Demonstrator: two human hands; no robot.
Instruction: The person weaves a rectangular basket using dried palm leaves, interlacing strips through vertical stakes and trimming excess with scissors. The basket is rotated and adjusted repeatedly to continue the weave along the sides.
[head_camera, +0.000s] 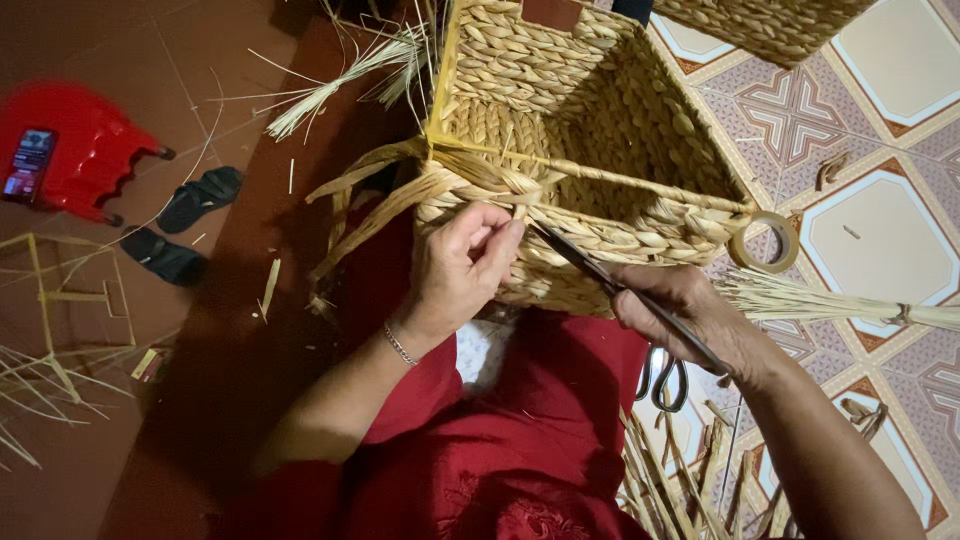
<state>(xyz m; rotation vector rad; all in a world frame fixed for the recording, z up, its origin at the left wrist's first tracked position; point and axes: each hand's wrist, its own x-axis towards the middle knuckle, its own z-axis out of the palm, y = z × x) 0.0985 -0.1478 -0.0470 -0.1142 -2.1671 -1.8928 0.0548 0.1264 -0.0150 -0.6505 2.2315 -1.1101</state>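
A square woven straw basket (600, 130) rests against my lap, its open side facing me. My left hand (462, 265) pinches a straw strand at the basket's near rim. My right hand (690, 315) grips a long dark metal tool (600, 270) whose tip points at the weave beside my left fingers. Loose flat strands (370, 200) trail off the rim to the left.
A tape roll (765, 242) hangs at the basket's right corner. Scissors (664, 380) and a straw bundle (830, 300) lie on the patterned tiles at right. A red plastic stool (85, 150) holding a phone, black sandals (190, 215) and scattered straw are at left.
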